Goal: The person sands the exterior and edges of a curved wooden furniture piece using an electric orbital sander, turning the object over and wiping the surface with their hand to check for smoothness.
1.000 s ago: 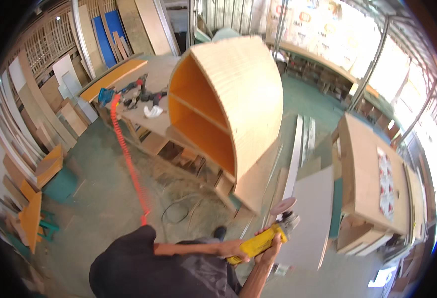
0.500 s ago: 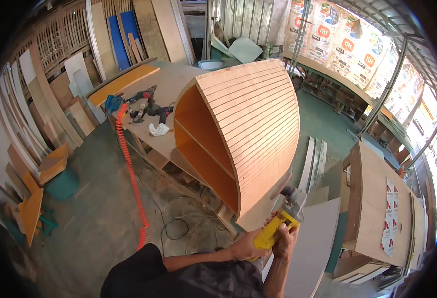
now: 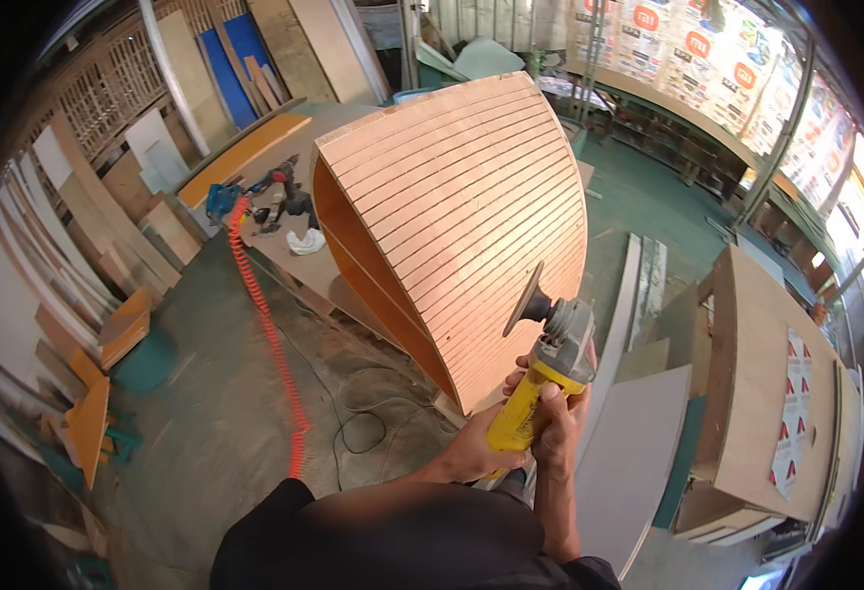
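Note:
A yellow-and-grey angle grinder with a round dark disc is in both my hands. My left hand is wrapped round the rear of its yellow body. Farther forward, my right hand grips the body close to the grey head. The disc stands on edge in front of the curved, slatted face of a large wooden piece; whether it touches the slats I cannot tell. This piece has dark grooves between its strips and an open, orange-brown hollow on its left side.
The piece rests on a workbench carrying power tools and a white crumpled cloth. A red coiled hose hangs to the floor, near a loose dark cable. Boards lean along the left wall. A wooden cabinet stands at right.
Both hands have raised the grinder, bringing its disc up in front of the slatted face. My view has shifted, so the wooden piece appears farther left and higher.

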`<action>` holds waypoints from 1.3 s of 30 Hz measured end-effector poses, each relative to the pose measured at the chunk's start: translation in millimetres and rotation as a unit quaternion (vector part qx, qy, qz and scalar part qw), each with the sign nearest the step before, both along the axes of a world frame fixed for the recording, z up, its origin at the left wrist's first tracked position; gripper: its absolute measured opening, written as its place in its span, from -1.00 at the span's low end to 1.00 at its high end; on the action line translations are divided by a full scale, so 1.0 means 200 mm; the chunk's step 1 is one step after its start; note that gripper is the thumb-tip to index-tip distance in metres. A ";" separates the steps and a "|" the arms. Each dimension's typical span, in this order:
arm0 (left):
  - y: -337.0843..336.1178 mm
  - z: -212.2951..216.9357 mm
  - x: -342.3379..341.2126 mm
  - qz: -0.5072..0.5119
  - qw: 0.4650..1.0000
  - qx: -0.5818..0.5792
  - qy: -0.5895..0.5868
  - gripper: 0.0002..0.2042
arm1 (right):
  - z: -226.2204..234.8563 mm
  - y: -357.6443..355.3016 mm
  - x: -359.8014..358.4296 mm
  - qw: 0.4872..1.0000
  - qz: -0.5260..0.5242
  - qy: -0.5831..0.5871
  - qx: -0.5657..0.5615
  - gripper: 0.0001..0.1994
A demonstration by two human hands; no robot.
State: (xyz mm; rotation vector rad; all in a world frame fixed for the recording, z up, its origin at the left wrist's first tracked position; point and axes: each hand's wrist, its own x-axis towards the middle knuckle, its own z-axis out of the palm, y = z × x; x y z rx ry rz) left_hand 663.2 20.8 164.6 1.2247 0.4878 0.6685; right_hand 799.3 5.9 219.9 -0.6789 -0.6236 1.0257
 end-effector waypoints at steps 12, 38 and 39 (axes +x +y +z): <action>0.00 0.14 0.67 0.127 0.985 0.054 0.101 -0.41 | -0.03 0.18 0.66 0.997 -0.008 -0.071 -0.032 -0.49; 0.75 0.12 -0.18 0.569 0.785 0.228 0.090 -0.43 | 1.01 1.22 -0.27 0.791 0.040 -0.586 0.169 -0.26; 0.76 0.13 -0.20 0.529 0.821 0.202 0.080 -0.43 | 1.02 1.23 -0.28 0.787 0.036 -0.597 0.150 -0.27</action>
